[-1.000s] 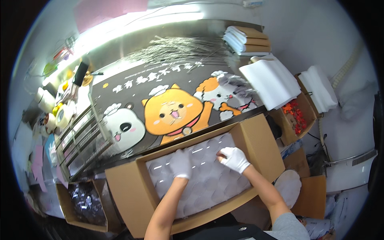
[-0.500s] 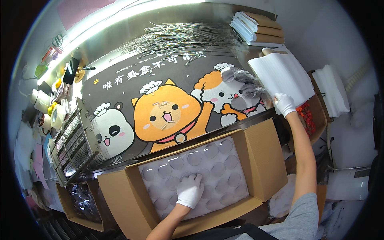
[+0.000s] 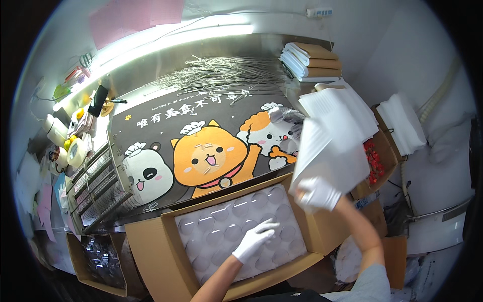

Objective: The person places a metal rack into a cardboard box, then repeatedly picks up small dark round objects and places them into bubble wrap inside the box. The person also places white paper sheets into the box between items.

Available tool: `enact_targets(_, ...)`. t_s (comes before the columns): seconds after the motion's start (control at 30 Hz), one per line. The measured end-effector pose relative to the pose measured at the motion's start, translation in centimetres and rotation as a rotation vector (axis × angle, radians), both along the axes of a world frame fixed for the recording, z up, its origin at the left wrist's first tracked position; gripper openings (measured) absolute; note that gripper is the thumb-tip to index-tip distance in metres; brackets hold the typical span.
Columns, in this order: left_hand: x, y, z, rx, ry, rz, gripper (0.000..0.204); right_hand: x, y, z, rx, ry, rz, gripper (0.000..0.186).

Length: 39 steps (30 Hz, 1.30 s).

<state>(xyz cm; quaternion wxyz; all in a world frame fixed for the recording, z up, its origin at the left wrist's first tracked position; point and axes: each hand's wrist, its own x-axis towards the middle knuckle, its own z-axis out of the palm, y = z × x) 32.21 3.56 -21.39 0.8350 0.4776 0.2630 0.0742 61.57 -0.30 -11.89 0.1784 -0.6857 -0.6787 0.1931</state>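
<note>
A cardboard box (image 3: 146,251) stands before me with its flaps spread. Inside it, clear round discs (image 3: 258,200) lie in rows on a white layer. My left hand (image 3: 255,239), in a white glove, hovers over or lightly touches the discs; its fingers are stretched out and it holds nothing. My gloved right hand (image 3: 318,194) pinches the near edge of a thin white foam sheet (image 3: 329,156), slightly blurred by motion. That sheet hangs between the box's right flap and a stack of white foam sheets (image 3: 344,106) on the table's right end.
Across the table lies a dark mat with cartoon animals (image 3: 211,151). Behind them is a heap of thin metal wires (image 3: 226,73). A metal rack (image 3: 98,186) stands at left, beside a phone (image 3: 98,100) and tape roll (image 3: 77,152). Red pieces fill a box (image 3: 373,163) at right.
My right hand has drawn a foam sheet off the stack, toward the box. My left hand has shifted right, its fingers stretching out. The whole view has shifted slightly.
</note>
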Motion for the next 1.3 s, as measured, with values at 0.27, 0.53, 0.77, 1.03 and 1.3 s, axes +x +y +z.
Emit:
enact_targets(0.27, -10.9, -0.5, 2.1, -0.651, -0.050, 0.476, 0.038, -11.6, -5.2, -4.4, 0.092, -0.361, 0.131, 0.053)
enact_targets(0.53, -19.7, -5.5, 1.1, -0.137, 0.511, 0.676, 0.044, -13.8, -4.5, -15.8, 0.063, -0.534, 0.197, 0.066)
enact_targets(0.77, -13.9, -3.0, 2.1, 0.983, 0.899, 0.173, 0.046, -13.4, -2.7, -17.0, 0.183, -0.486, 0.168, 0.060)
enact_targets(1.03, -6.9, -2.2, -4.1, -0.305, 0.050, 0.873, 0.048, -22.5, -2.1, -11.3, -0.219, 0.374, 0.131, 0.030)
enact_targets(1.3, -6.3, -0.4, -3.4, 1.337, 0.903, 0.281, 0.076, -6.0, 4.9, -4.1, 0.311, -0.161, -0.325, 0.018)
